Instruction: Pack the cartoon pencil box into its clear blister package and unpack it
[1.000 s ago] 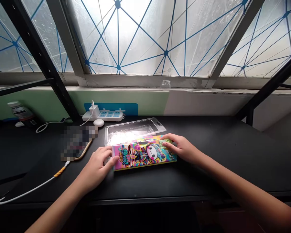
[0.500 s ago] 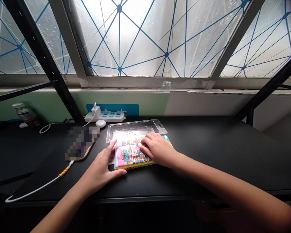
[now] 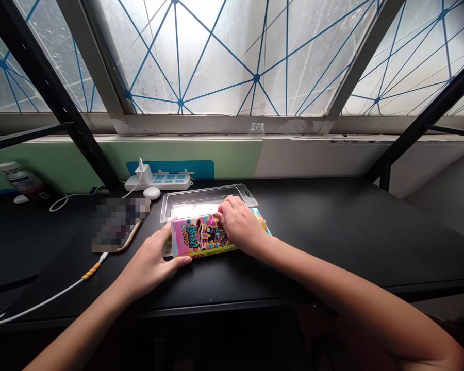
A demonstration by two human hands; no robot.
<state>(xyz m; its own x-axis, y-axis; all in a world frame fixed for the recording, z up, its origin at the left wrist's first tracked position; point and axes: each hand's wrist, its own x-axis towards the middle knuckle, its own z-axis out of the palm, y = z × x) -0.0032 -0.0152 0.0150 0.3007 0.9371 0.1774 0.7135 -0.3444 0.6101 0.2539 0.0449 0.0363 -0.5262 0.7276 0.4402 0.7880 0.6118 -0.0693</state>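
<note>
A bright cartoon-printed box [image 3: 195, 237] lies flat on the black table [image 3: 332, 232], just in front of me. My left hand [image 3: 150, 263] wraps round its left end, thumb along the near edge and fingers behind. My right hand [image 3: 239, 224] lies on top of the box's middle and right part, fingers curled at its far edge and covering much of the print. A clear plastic tray [image 3: 204, 198] sits directly behind the box, touching or nearly touching it.
A blurred-out phone [image 3: 118, 224] on a white cable [image 3: 42, 301] lies left of the box. Behind it are a white power strip [image 3: 160, 180], a small white puck [image 3: 151, 192] and a bottle [image 3: 21, 180] at far left. Black shelf struts cross both sides under the window.
My right hand slid from the box's right end onto its top and far edge. My left hand shifted from resting on the left end to gripping it. The view drifted slightly.
</note>
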